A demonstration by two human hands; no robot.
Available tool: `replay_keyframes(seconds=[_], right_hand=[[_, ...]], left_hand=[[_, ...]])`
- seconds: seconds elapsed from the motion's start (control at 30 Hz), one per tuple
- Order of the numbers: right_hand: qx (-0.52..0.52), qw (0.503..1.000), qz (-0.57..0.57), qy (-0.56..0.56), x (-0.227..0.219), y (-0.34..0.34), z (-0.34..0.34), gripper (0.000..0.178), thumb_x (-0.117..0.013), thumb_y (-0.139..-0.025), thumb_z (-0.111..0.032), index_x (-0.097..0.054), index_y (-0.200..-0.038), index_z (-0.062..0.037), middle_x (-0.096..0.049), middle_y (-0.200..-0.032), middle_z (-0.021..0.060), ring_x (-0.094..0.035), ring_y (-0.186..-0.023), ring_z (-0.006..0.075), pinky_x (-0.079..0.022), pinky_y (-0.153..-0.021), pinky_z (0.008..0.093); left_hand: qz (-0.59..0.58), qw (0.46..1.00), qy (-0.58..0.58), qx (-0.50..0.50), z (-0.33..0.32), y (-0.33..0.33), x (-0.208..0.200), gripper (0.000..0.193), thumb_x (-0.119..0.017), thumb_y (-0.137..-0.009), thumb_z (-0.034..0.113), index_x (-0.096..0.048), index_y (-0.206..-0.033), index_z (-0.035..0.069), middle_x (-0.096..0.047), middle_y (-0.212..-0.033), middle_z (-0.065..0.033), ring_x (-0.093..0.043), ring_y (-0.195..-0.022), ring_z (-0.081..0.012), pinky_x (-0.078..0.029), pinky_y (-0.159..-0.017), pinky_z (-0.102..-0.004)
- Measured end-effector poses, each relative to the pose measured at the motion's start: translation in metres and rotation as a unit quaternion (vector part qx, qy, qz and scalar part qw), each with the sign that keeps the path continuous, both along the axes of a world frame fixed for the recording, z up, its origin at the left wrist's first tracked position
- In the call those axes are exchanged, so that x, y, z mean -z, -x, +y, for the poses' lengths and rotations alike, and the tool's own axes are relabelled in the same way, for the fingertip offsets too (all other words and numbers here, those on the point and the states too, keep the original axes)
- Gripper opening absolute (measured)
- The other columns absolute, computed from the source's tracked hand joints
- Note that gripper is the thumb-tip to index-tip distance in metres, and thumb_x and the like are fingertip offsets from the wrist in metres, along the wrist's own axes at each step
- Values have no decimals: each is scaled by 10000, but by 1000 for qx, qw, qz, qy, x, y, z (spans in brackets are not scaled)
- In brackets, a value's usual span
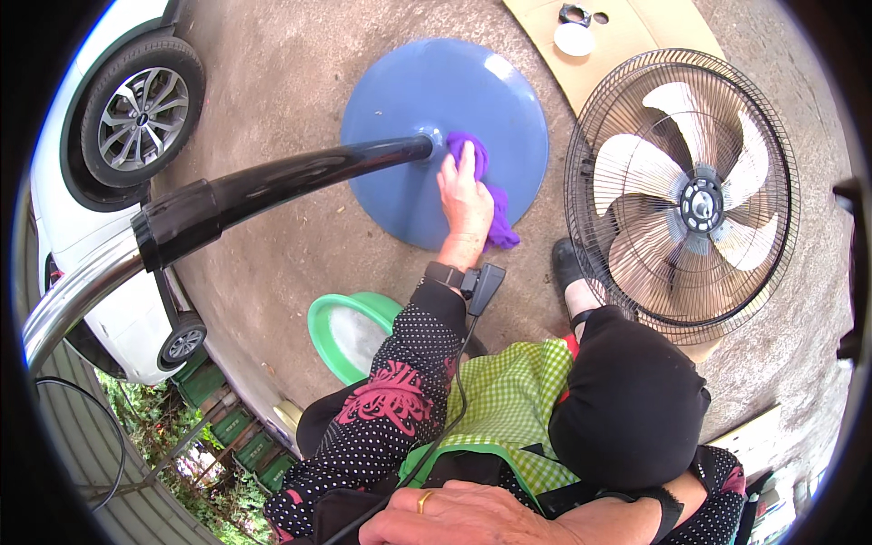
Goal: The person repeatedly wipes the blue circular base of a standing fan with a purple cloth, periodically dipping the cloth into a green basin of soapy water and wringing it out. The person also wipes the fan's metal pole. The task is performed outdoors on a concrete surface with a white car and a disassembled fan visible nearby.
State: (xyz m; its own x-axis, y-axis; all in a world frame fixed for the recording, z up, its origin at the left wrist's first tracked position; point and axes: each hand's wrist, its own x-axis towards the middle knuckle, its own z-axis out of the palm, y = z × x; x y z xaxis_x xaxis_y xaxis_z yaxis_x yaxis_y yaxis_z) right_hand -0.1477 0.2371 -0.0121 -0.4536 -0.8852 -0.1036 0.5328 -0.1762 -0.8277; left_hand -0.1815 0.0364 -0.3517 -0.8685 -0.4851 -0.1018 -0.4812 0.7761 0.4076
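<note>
A rumpled purple cloth point(499, 218) lies on the smooth, round blue base point(431, 95), gripped by the left hand point(465, 204), right of the black tube point(313, 179). The right hand point(463, 516) is near; I cannot tell its grip. A green basin point(374, 305) holds whitish contents point(354, 339). Right: a wire-caged fan point(702, 203).
</note>
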Motion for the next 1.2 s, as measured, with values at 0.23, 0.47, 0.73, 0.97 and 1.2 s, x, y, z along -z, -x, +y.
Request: replay_keyframes(seconds=[0.23, 0.47, 0.73, 0.97, 1.2], right_hand=[[-19, 1000, 7, -9, 0, 4, 3, 57, -566, -893, -163, -571, -949, -157, -531, -842, 49, -586, -807, 240, -428, -691, 377], [-20, 999, -3, -43, 6, 16, 7, 69, -553, -915, -203, -578, -964, -161, -537, -859, 46, -591, -840, 241, -434, -722, 374], [-13, 998, -12, -61, 10, 22, 8, 82, -548, -927, -208, -581, -980, -155, -549, -885, 40, -591, -850, 236, -429, -725, 365], [11, 1000, -13, -27, 10, 19, 3, 89, -536, -936, -218, -579, -977, -152, -542, -878, 43, -587, -845, 236, -428, -720, 360], [-37, 999, 29, 15, 3, 12, 4, 79, -553, -907, -197, -573, -964, -146, -538, -863, 57, -579, -823, 254, -436, -707, 364]], left_hand=[[143, 968, 200, -53, -90, 133, -47, 569, -571, -828, -46, -520, -1373, 107, -450, -1377, -225, -453, -1243, -406, -419, -1015, -496], [-209, 951, 82, -212, -96, 185, -15, 774, -514, -876, 650, -369, -1507, 227, -362, -1499, -156, -381, -1363, -355, -380, -1017, -575], [-144, 984, 103, -22, -108, 200, 8, 426, -525, -932, 320, -550, -1358, 324, -497, -1439, 4, -421, -1353, -266, -334, -1051, -597], [-48, 986, 90, 133, -56, 182, 9, 523, -540, -896, 114, -515, -1370, 335, -587, -1342, 60, -487, -1280, -188, -347, -985, -565], [-13, 961, 43, 273, -3, 115, 8, 504, -541, -861, 50, -618, -1285, 312, -609, -1340, 65, -505, -1284, -253, -334, -1026, -593]])
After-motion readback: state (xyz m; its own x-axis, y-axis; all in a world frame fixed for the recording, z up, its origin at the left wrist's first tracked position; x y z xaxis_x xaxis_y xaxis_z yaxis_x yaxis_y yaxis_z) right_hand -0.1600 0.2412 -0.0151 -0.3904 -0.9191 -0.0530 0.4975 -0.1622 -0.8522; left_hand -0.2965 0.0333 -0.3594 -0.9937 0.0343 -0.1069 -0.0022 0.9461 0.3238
